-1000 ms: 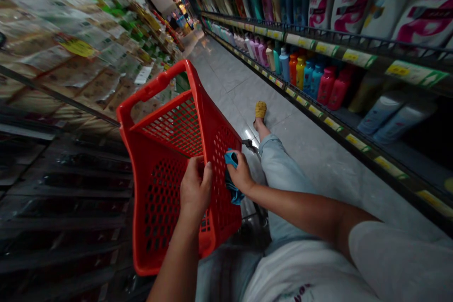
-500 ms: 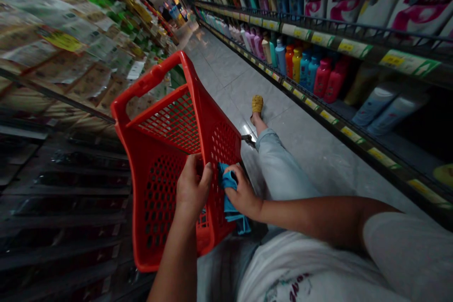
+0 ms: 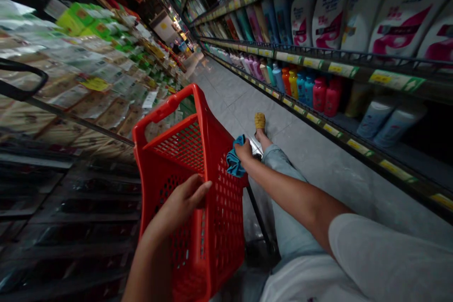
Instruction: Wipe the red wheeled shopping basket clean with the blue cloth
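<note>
A red plastic shopping basket cart [image 3: 226,226] with a mesh of holes in its sides stands in front of me, tilted in the view. My left hand [image 3: 187,192] is closed on the cart's near top rim, thumb on the outside and fingers toward the inside. Against the outer side wall, near its far end, my right hand [image 3: 244,152] holds a crumpled blue cloth [image 3: 233,163]. The fingers of that hand are bent round the cloth and partly hidden. A few small light bits show in the cart's bottom.
Shelves of shampoo bottles [image 3: 399,14] line the right side, with smaller coloured bottles [image 3: 320,94] lower down. Packaged goods [image 3: 106,99] are stacked on the left behind a metal rail [image 3: 78,121]. Grey floor tiles [image 3: 226,89] run between. My foot in a yellow shoe [image 3: 260,121] is beyond the cart.
My right hand has moved the cloth forward and up along the cart's outer side, and that arm is stretched further. My left hand stays on the rim. The camera view has shifted.
</note>
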Demonstrator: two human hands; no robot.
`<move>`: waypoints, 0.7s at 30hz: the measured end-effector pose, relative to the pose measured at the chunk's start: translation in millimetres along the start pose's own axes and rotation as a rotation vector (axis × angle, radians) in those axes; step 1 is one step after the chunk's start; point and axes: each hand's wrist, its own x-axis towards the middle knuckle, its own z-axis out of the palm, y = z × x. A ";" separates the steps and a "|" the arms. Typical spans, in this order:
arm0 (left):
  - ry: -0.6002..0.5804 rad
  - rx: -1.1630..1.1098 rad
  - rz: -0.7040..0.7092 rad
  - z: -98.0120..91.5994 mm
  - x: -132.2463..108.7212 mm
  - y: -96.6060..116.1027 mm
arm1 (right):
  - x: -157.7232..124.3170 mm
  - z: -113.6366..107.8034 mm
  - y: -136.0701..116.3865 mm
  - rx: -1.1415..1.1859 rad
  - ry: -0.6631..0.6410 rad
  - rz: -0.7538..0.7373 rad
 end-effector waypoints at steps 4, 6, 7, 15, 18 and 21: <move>0.194 0.076 -0.015 6.3 35.9 -1.0 | -2.6 21.0 -31.4 0.069 -0.120 -0.214; 0.253 0.119 -0.023 15.2 42.0 -3.5 | -9.7 14.8 -26.0 0.066 -0.156 -0.310; 0.267 0.135 -0.027 18.9 42.1 -4.7 | -11.5 9.0 -20.0 0.046 -0.148 -0.302; 0.246 0.215 -0.072 23.4 30.2 -2.9 | 4.1 14.7 -48.6 0.008 -0.133 -0.290; 0.233 0.241 -0.085 22.6 28.5 -1.2 | -3.8 15.3 -57.9 0.069 -0.177 -0.463; 0.241 0.267 -0.102 22.8 25.4 -2.3 | -9.3 -2.9 -32.9 -0.044 -0.162 -0.250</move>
